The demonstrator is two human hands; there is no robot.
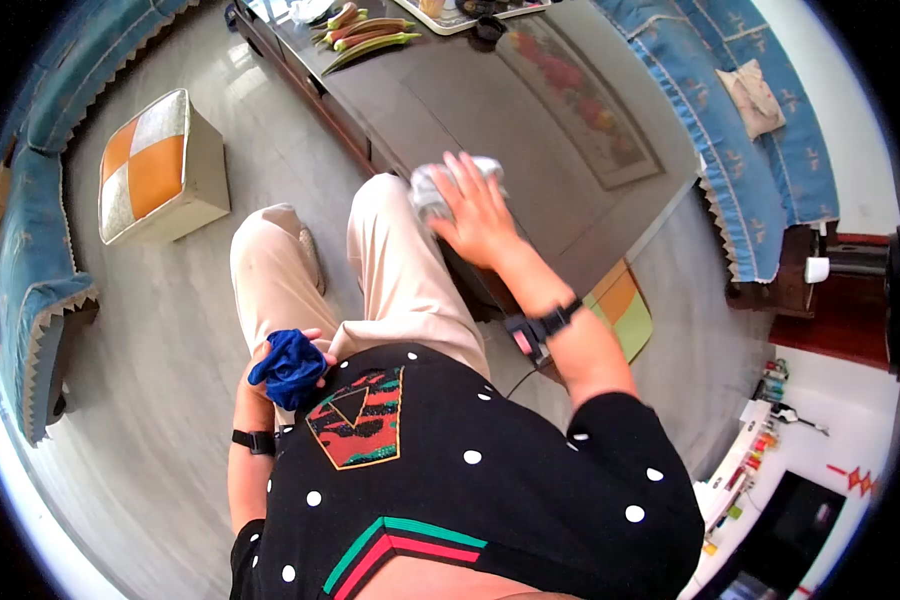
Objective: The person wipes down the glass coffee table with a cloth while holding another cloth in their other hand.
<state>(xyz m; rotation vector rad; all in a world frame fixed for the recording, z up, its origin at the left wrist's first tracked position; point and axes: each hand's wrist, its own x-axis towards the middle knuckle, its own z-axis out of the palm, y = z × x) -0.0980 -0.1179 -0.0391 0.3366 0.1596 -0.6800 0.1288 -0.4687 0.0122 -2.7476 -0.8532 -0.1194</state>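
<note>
Bright, diffuse daylight fills the room, leaving shadows soft. Pale glare patches lie on the glossy grey tiled floor (160, 330) beside the tabletop's upper left corner. The polished dark grey tabletop (420, 110) mirrors a framed red-flower picture along its edge nearest the blue patterned fabric sofa (660, 60). Fisheye distortion bends straight lines outward, with black corners and bluish fringing at the rim; the crumpled pale grey cloth (429, 192) looks slightly blurred.
</note>
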